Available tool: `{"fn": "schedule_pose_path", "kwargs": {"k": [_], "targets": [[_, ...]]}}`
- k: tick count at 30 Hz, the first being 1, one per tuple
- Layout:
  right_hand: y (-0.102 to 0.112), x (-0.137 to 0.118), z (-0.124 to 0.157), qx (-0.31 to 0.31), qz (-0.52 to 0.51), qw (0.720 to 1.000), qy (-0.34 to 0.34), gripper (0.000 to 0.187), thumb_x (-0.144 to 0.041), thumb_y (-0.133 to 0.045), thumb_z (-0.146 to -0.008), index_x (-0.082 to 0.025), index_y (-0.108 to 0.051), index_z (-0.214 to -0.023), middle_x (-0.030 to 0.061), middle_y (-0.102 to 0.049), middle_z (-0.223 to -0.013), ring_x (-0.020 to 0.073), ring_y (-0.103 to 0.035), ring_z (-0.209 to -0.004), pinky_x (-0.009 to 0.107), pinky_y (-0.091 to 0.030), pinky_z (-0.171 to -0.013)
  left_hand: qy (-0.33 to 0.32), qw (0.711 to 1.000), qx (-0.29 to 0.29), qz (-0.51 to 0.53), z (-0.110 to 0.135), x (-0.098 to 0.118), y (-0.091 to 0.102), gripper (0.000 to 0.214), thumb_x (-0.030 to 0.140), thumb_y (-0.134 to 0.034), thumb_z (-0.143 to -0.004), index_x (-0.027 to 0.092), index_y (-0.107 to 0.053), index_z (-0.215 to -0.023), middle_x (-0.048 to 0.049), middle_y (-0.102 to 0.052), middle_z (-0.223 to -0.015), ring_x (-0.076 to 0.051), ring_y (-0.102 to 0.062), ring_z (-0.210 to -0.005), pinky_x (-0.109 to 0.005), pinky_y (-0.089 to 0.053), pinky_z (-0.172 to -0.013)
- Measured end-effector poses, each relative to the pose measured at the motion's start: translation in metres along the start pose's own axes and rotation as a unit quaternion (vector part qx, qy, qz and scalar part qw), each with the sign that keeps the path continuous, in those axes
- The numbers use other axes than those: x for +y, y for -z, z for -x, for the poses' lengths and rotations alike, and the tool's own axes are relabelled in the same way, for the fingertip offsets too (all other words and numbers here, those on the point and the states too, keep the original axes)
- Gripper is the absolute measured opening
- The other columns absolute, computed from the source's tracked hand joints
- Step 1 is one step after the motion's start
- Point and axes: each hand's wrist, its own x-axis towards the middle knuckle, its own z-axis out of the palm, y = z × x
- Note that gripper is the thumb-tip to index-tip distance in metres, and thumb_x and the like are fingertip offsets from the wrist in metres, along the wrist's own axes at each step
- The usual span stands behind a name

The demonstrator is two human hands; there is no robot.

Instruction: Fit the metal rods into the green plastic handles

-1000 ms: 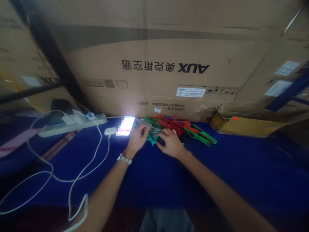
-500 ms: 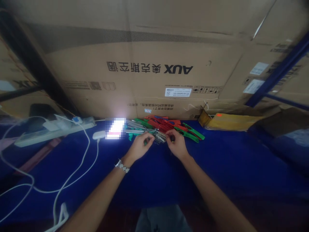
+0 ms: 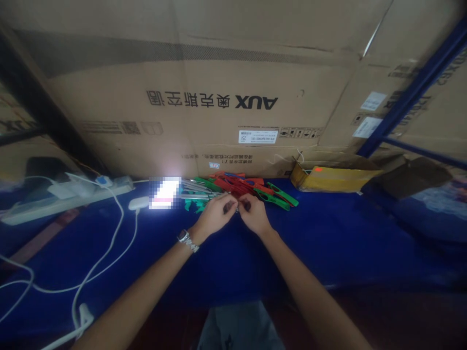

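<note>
My left hand (image 3: 218,214), with a silver watch (image 3: 187,239) on its wrist, has thumb and fingers pinched together. My right hand (image 3: 254,213) is pinched the same way, its fingertips meeting those of the left. Between them shows a tiny shiny bit of metal (image 3: 237,209), too small to name. Just behind the hands lies a pile of red plastic pieces (image 3: 233,184) with long flat green pieces (image 3: 279,196) at its right. Thin metal rods (image 3: 197,196) and teal plastic parts (image 3: 193,204) lie left of my fingers.
A brightly lit, blurred-out screen (image 3: 165,193) stands left of the pile, near a white charger (image 3: 139,203) and its cables. A white power strip (image 3: 69,199) lies at far left. A yellow box (image 3: 332,179) sits at right. A big cardboard sheet (image 3: 211,116) backs the blue table (image 3: 328,243).
My hands have come together, fingertips now meeting. The silver metal pieces that showed between them are now mostly hidden. The whole view has shifted slightly, so the scene sits further left.
</note>
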Motion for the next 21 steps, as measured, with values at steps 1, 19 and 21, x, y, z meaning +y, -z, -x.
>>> {"fn": "schedule_pose_path", "kwargs": {"k": [1, 19, 21], "targets": [[0.001, 0.000, 0.000, 0.000, 0.008, 1.000, -0.002, 0.011, -0.019, -0.053, -0.082, -0.022, -0.064, -0.084, 0.0028, -0.072, -0.081, 0.0187, -0.064, -0.073, 0.030, -0.049, -0.070, -0.002, 1.000, -0.001, 0.001, -0.006, 0.002, -0.005, 0.013, 0.021, -0.054, -0.094, 0.020, -0.063, -0.085, -0.0011, -0.064, -0.080, -0.015, -0.060, -0.071, -0.028, -0.047, -0.069], [0.104, 0.053, 0.006, 0.052, 0.290, 0.950, -0.108, 0.043, -0.013, -0.057, -0.077, -0.020, -0.064, -0.119, 0.0155, -0.064, -0.123, 0.0361, -0.054, -0.115, 0.048, -0.042, -0.089, -0.139, 0.967, -0.074, -0.201, -0.051, 0.029, -0.068, 0.026, 0.009, -0.054, -0.090, 0.018, -0.066, -0.110, -0.0118, -0.067, -0.116, -0.031, -0.058, -0.111, -0.044, -0.045, -0.092], [0.114, 0.062, 0.002, 0.017, 0.299, 0.945, -0.132, 0.043, -0.012, -0.054, -0.081, -0.021, -0.064, -0.123, 0.0152, -0.065, -0.126, 0.0363, -0.054, -0.119, 0.050, -0.042, -0.093, -0.164, 0.951, -0.095, -0.243, -0.060, 0.033, -0.073, 0.031, 0.006, -0.056, -0.087, 0.017, -0.066, -0.114, -0.0140, -0.067, -0.120, -0.034, -0.055, -0.116, -0.048, -0.042, -0.095]]}}
